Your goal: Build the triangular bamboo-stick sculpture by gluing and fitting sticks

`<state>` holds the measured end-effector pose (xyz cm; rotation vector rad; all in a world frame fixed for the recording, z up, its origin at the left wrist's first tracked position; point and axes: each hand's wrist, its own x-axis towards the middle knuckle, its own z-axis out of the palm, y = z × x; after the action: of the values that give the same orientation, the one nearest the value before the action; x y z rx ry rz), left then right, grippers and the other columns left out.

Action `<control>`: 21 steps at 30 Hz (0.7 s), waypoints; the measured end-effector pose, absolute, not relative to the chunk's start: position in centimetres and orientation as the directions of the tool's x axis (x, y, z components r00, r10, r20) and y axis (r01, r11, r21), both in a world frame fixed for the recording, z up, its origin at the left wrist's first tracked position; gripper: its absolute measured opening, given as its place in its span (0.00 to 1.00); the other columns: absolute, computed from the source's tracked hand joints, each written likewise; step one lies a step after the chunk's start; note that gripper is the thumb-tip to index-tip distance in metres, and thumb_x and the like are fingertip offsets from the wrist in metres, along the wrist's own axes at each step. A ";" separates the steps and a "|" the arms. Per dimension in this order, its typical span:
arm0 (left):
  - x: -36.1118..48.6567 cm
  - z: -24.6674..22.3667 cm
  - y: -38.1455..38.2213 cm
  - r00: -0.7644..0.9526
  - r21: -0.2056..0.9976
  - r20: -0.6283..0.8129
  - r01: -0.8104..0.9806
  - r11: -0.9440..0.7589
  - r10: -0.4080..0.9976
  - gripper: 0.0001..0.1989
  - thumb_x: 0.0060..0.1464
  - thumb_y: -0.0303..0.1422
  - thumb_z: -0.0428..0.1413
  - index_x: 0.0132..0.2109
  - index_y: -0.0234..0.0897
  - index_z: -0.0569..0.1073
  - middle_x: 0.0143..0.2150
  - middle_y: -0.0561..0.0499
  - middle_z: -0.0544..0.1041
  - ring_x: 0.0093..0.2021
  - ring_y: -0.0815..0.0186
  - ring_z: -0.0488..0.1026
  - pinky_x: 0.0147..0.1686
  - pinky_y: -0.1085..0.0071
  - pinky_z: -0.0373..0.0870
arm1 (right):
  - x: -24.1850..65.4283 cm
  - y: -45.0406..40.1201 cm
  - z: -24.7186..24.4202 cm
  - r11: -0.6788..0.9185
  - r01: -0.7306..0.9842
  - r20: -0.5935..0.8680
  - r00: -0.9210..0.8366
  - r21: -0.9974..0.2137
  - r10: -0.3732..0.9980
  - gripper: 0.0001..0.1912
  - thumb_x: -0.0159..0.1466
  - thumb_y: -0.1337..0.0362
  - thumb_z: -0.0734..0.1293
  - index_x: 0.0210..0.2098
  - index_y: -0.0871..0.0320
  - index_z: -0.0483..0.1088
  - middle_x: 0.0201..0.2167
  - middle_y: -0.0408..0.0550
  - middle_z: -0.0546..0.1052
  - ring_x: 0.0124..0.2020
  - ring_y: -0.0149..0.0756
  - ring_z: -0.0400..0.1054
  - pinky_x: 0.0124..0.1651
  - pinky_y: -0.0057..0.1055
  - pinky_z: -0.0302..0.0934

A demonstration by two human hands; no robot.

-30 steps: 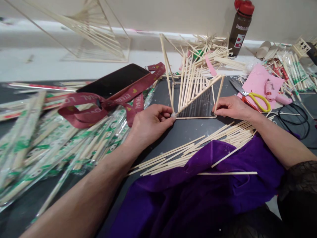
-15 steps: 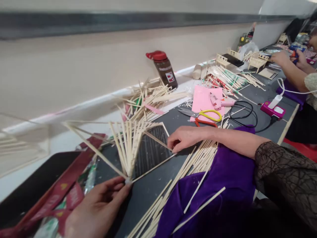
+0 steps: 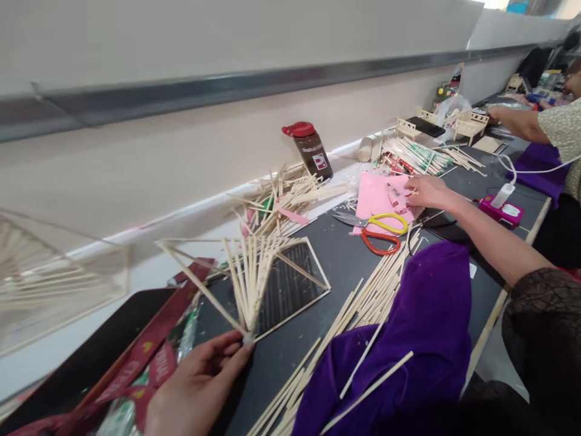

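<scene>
My left hand (image 3: pixel 200 381) pinches the lower corner of a frame of thin wooden sticks (image 3: pixel 247 284), where several sticks fan out upward from one joint. The frame's right side, with a diagonal stick across it, rests over the dark table. Farther right, my right hand (image 3: pixel 426 192) has its fingers closed round the handle of a pink glue gun (image 3: pixel 396 197) lying on a pink sheet (image 3: pixel 370 191). Scissors (image 3: pixel 384 224) with yellow and orange handles lie just in front of the gun.
Loose sticks (image 3: pixel 358 303) and purple cloth (image 3: pixel 426 315) lie nearest me. A bottle (image 3: pixel 313 151) stands by the wall beside a stick pile (image 3: pixel 281 194). At right are a magenta power adapter (image 3: pixel 502 212) and cables. Another person's arm (image 3: pixel 521 124) reaches over small wooden models.
My right hand has left the frame's right corner and moved up and right onto the glue gun. My left hand keeps its pinch. The view has shifted, and the other person's arm has moved.
</scene>
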<state>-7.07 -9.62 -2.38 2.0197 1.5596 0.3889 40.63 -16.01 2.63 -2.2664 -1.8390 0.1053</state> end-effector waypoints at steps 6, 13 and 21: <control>-6.3 -1.8 -10.1 0.082 0.774 -0.213 0.622 0.116 0.974 0.16 0.31 0.44 0.64 0.31 0.47 0.75 0.24 0.59 0.75 0.26 0.63 0.72 0.21 0.72 0.67 | 43.6 -16.5 -0.7 -0.225 0.967 0.016 0.229 -0.117 0.973 0.24 0.63 0.56 0.62 0.56 0.58 0.68 0.54 0.58 0.71 0.53 0.47 0.65 0.49 0.36 0.58; -5.6 -0.4 -10.9 0.109 0.745 -0.232 0.659 0.105 0.966 0.14 0.35 0.42 0.64 0.33 0.47 0.75 0.26 0.58 0.77 0.26 0.62 0.72 0.20 0.71 0.66 | 43.1 -16.9 -0.7 -0.218 0.969 0.075 0.228 -0.116 0.971 0.21 0.62 0.59 0.62 0.53 0.58 0.70 0.51 0.58 0.74 0.51 0.48 0.67 0.47 0.36 0.57; -5.3 -1.4 -10.6 0.063 0.776 -0.166 0.624 0.090 0.984 0.14 0.29 0.44 0.63 0.29 0.47 0.76 0.23 0.58 0.76 0.25 0.61 0.73 0.20 0.70 0.67 | 42.1 -16.3 0.6 -0.262 0.893 0.286 0.376 -0.366 0.882 0.18 0.63 0.61 0.59 0.50 0.59 0.69 0.48 0.55 0.75 0.48 0.47 0.68 0.48 0.38 0.59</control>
<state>-5.34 -10.57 -1.36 1.6139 1.6411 0.6257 42.11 -16.26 0.62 -2.1749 -1.5297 -0.0325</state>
